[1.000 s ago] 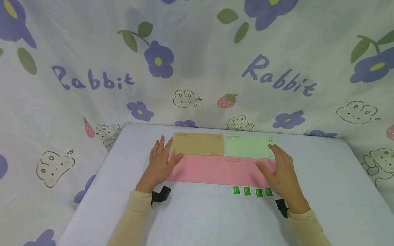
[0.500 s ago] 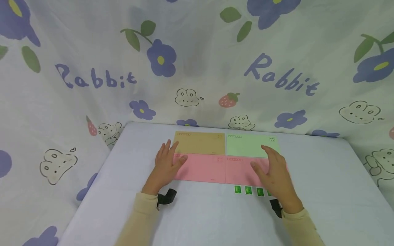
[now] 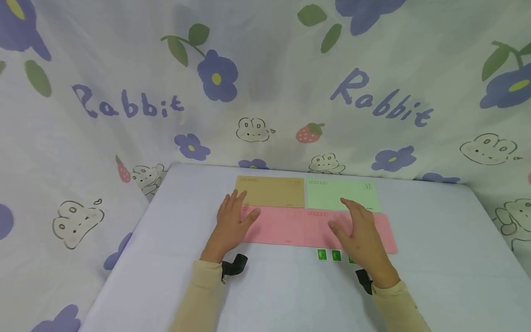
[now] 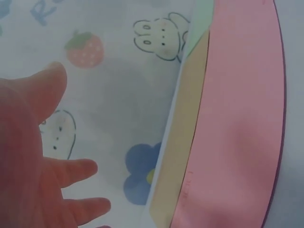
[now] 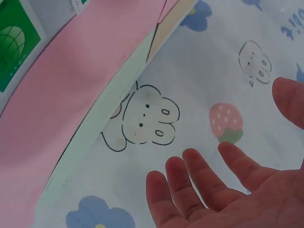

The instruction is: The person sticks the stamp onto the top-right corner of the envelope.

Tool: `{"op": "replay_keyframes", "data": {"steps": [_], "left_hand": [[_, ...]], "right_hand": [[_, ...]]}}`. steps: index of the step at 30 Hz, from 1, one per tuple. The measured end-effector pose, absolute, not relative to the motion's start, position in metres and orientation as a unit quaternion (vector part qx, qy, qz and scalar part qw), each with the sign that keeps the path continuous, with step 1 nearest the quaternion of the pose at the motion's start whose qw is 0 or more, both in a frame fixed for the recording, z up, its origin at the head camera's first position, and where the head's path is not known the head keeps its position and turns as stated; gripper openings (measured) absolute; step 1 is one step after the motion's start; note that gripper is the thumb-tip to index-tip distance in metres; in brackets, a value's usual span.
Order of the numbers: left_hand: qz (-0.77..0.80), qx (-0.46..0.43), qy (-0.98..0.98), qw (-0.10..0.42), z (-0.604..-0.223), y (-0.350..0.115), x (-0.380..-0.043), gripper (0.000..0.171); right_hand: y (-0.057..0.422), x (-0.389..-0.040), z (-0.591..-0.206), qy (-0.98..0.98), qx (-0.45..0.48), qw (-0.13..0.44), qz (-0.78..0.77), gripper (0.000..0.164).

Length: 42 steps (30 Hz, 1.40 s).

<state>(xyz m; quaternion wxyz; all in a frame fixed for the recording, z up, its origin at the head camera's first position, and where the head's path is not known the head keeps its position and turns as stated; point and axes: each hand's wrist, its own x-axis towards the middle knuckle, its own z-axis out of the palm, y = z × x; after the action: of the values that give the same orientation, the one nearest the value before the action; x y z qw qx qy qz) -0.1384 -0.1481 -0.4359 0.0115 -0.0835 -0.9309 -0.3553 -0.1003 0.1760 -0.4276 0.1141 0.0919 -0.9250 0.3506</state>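
Four-sided paper envelopes lie in two rows on the white table: a tan envelope (image 3: 271,192) and a light green envelope (image 3: 332,196) behind, a left pink envelope (image 3: 278,228) and a right pink envelope (image 3: 383,230) in front. Over the left ends of the tan and pink ones is my left hand (image 3: 232,226), fingers spread, holding nothing. My right hand (image 3: 362,237) hovers above the right pink envelope, fingers apart and no object in them. Green stamps (image 3: 321,254) lie in a row before that envelope; the right hand hides part of the row.
A white cloth curtain (image 3: 274,92) printed with flowers, rabbits and strawberries hangs behind the table and along its left side. The white tabletop (image 3: 282,295) stretches in front of the stamps. Black straps (image 3: 235,265) show at both wrists.
Both hands have drifted inward, the left one to the right and the right one to the left. The right hand now covers more of the stamps. The envelopes stay in place on the table.
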Motion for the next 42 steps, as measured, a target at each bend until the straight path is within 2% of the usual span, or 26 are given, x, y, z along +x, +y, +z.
{"op": "replay_keyframes", "data": {"steps": [15,23,30,42], "left_hand": [[-0.345,-0.090,-0.934,-0.002,-0.447,-0.135,-0.136,0.078],[-0.328,-0.085,-0.941,-0.016,-0.449,-0.129,-0.133,0.077],[-0.329,-0.093,-0.939,-0.032,-0.450,-0.122,-0.127,0.074],[-0.309,-0.096,-0.946,-0.026,-0.454,-0.119,-0.126,0.066]], "right_hand": [[0.162,-0.099,-0.440,-0.926,0.118,0.082,0.348,0.063],[0.160,-0.097,-0.442,-0.928,0.133,0.082,0.338,0.061],[0.157,-0.096,-0.443,-0.934,0.132,0.059,0.327,0.055],[0.156,-0.095,-0.443,-0.942,0.129,0.036,0.307,0.046]]}}
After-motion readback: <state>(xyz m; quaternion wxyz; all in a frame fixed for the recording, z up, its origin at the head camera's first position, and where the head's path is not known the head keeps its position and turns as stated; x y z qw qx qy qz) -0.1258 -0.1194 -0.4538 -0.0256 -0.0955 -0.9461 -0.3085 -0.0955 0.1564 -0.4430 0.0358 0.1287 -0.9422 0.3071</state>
